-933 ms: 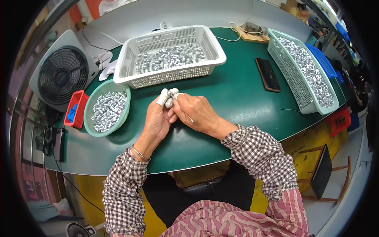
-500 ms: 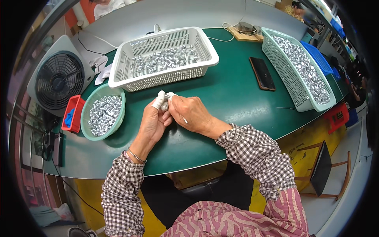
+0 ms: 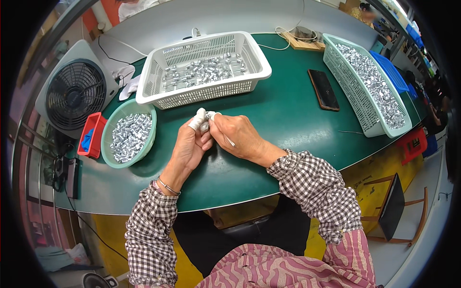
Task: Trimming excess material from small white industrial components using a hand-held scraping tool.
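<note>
My left hand (image 3: pixel 188 146) and my right hand (image 3: pixel 242 137) meet over the near middle of the table, with white covers on some fingertips. Pinched in the left fingers is a small silver metal part (image 3: pixel 208 115), mostly covered by the fingertips. A thin metal tool (image 3: pixel 230 142) is gripped in my right hand; its back end sticks out below the fingers and its tip is hidden at the part. Just beyond the hands stands a white plastic basket (image 3: pixel 206 92) with loose silver parts. To the left, a pale green bowl (image 3: pixel 151 140) is heaped with similar parts.
A long pale green basket (image 3: pixel 346 89) full of metal parts stands at the right, beside a blue basket (image 3: pixel 390 72). A phone (image 3: pixel 323 90) and a thin rod (image 3: pixel 351 132) lie nearer. At left are a fan (image 3: pixel 76 96) and a red box (image 3: pixel 100 128).
The whole view has shifted slightly, so the table's things appear a little further right. Both hands keep the same hold on the part and the tool.
</note>
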The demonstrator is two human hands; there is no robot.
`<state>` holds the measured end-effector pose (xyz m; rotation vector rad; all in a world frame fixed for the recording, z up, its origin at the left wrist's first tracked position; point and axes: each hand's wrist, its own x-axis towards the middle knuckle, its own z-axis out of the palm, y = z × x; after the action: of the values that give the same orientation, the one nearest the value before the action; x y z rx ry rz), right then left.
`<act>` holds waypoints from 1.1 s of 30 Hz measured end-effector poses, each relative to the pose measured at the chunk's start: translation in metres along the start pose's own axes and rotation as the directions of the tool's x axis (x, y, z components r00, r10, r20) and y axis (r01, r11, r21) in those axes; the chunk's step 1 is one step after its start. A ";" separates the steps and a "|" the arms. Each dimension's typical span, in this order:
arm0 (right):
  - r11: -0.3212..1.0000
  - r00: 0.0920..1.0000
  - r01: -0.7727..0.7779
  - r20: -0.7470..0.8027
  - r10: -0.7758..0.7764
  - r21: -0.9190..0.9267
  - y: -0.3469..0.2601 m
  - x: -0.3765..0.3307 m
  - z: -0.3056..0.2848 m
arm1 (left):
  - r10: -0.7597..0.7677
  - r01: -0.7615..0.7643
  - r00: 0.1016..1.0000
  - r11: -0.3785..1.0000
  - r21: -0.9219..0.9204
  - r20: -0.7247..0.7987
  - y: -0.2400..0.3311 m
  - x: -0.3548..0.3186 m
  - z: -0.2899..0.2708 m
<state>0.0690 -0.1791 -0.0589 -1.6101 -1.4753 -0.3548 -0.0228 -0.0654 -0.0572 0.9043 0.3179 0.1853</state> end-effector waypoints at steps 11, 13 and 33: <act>0.999 0.998 -0.053 -0.035 0.053 -0.001 0.003 -0.002 -0.009 | 0.119 -0.131 0.987 0.986 -0.104 -0.109 0.004 0.014 -0.026; 0.994 0.995 -0.102 -0.014 0.101 -0.029 0.003 -0.001 -0.009 | 0.110 -0.122 0.985 0.989 -0.086 -0.134 0.006 0.013 -0.022; 0.786 0.922 -0.382 0.138 0.362 0.486 -0.003 0.000 -0.012 | 0.011 -0.012 1.000 0.998 -0.065 -0.013 0.002 0.014 -0.027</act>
<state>0.0705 -0.1885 -0.0507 -1.4261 -1.1108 0.2784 -0.0188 -0.0395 -0.0740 0.8410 0.3165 0.2107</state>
